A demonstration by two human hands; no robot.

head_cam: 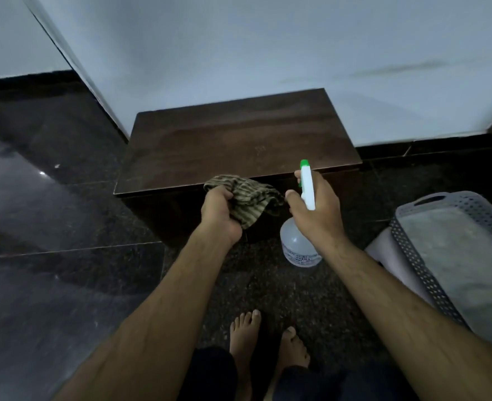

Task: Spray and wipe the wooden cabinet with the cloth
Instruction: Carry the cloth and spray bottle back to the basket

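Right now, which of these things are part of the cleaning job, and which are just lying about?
Part of the job:
wooden cabinet
striped cloth, gripped by the left hand
spray bottle, held by the right hand

Just lying about:
grey perforated basket on the floor at the right

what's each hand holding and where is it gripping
Left hand grips the bunched striped cloth at its near end; right hand holds the spray bottle around its neck.
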